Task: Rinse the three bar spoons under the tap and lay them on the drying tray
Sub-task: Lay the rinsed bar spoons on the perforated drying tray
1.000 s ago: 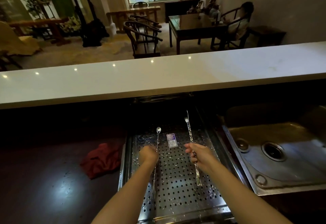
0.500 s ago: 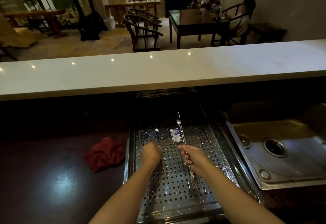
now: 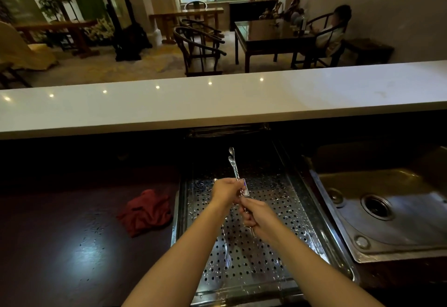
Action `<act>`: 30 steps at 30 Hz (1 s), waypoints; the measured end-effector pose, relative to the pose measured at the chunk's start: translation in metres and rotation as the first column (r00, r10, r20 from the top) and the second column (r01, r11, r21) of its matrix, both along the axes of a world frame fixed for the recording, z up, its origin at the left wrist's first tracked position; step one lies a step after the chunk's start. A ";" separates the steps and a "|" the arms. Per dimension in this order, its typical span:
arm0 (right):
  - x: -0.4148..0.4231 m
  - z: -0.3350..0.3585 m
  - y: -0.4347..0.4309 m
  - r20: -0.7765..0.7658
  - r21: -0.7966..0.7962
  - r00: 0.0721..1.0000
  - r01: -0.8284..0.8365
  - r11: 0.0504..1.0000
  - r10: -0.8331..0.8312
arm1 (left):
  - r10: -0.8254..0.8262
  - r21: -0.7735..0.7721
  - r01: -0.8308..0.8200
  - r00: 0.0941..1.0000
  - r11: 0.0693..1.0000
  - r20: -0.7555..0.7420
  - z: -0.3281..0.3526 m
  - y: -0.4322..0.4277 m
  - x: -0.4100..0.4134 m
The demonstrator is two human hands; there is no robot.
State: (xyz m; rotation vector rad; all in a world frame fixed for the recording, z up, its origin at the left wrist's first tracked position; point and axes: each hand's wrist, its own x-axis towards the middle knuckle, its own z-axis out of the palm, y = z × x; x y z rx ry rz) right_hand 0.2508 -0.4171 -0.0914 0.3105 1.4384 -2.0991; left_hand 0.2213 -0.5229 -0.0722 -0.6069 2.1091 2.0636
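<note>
Left hand [image 3: 226, 191]: closed round the spoon stems, above the tray, fingers curled.
Right hand [image 3: 257, 217]: closed round the same stems, just below and touching the left hand.
Spoons [image 3: 232, 162]: two bowls show side by side, pointing away from the person, stems together through both hands; lower ends stick out under the right hand. A third spoon cannot be made out.
Tray [image 3: 287, 200]: perforated steel, wet, under the hands; small label [image 3: 244, 189] partly hidden.
Cloth [image 3: 147, 211]: red, crumpled, left of tray on dark counter [image 3: 60, 246].
Sink [image 3: 399, 210]: right of tray, steel.
</note>
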 end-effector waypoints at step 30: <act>0.006 -0.004 0.007 -0.011 -0.039 0.988 0.155 0.987 -0.155 | 0.082 0.094 -0.075 0.994 0.993 -0.073 -0.007 -0.016 0.007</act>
